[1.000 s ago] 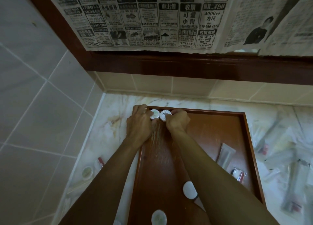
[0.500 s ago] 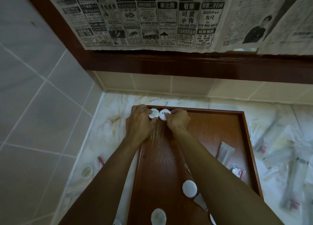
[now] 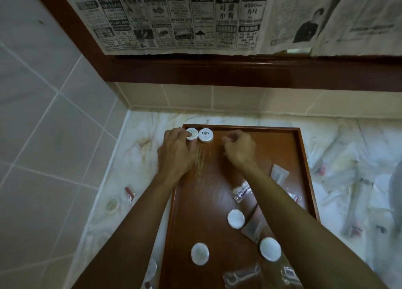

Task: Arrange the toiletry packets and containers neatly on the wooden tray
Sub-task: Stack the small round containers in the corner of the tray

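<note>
Left hand (image 3: 176, 156) grips a round container (image 3: 191, 134); its twin (image 3: 205, 135) touches it, between the hands. Right hand (image 3: 239, 149) loosely curled, empty. Loose packets (image 3: 241, 191) partly under right forearm (image 3: 282, 201), on tray (image 3: 280, 147).

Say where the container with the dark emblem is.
Head view: the emblem container sits in the wooden tray's far left corner, beside a second container the left hand holds.

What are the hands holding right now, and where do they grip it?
The left hand grips the corner container by its left edge. The right hand holds nothing.
</note>
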